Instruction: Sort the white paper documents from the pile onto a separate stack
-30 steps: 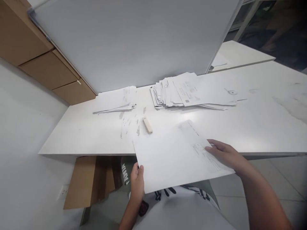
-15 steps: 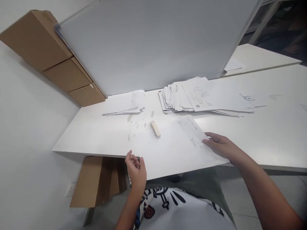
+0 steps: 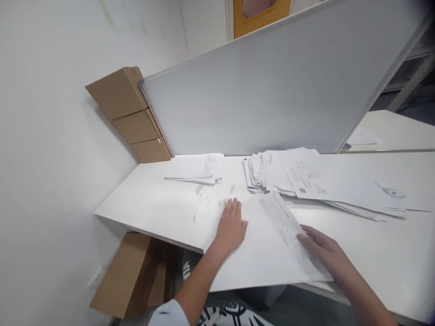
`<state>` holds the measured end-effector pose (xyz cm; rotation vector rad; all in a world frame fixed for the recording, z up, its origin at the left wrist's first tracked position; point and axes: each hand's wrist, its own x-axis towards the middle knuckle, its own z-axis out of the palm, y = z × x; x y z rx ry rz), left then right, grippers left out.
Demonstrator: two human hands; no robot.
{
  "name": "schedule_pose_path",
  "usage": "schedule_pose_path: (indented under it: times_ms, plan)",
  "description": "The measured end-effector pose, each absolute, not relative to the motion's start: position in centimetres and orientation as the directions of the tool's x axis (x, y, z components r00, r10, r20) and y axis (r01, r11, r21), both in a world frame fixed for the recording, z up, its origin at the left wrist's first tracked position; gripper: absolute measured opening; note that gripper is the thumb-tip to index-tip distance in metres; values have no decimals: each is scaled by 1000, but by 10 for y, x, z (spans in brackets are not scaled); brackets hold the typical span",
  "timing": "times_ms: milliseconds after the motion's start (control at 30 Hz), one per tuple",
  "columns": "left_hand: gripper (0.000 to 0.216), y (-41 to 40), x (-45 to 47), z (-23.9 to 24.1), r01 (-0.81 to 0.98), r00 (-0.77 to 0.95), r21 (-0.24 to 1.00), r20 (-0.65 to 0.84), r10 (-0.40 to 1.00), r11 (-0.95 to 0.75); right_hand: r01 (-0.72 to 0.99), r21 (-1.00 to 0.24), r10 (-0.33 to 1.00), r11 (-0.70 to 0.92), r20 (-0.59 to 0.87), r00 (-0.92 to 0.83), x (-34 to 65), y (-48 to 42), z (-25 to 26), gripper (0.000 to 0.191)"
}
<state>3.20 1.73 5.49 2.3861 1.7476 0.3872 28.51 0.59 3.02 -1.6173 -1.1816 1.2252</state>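
Observation:
A large white sheet of paper [image 3: 261,258] lies across the front of the desk, its lower edge sticking out past the desk edge. Faint print shows along its right part. My right hand [image 3: 321,251] grips the sheet's right edge, thumb on top and fingers partly hidden behind it. My left hand [image 3: 231,226] rests palm down on the left part of the sheet, fingers stretched forward and thumb out to the side. It covers the small cream block, of which hardly anything shows; whether the fingers press on it I cannot tell.
A thick stack of printed papers [image 3: 292,174] lies behind the sheet, and a smaller stack [image 3: 193,170] farther left. Grey smudges [image 3: 204,194] mark the desk [image 3: 142,194]. A grey partition panel [image 3: 244,104] stands behind; cardboard boxes [image 3: 125,99] line the left wall, with another box [image 3: 122,274] below.
My left hand has moved forward and right from the desk's front edge onto the cream block, opening its curled fingers. My right hand keeps hold of the sheet. The camera view has shifted.

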Motion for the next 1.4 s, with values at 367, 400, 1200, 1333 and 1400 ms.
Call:
schedule_pose_path:
  times_ms: [367, 400, 1200, 1333, 1400]
  plan:
    - [66, 11, 30, 42, 911, 287, 278, 103, 952, -304, 206, -944, 965, -257, -263, -2, 291, 15, 15, 54]
    - [65, 11, 30, 43, 913, 288, 273, 97, 953, -304, 203, -946, 966, -252, -258, -4, 291, 15, 15, 53]
    - [48, 25, 29, 31, 918, 396, -86, 223, 891, -387, 193, -942, 961, -276, -264, 83, 288, 2, 31, 51]
    - [54, 31, 23, 23, 895, 447, -142, 299, 843, -424, 148, -933, 940, -328, -307, 147, 285, -2, 38, 54]
    - [58, 36, 20, 25, 873, 488, -156, 322, 811, -463, 138, -927, 931, -349, -326, 166, 284, -3, 40, 55]
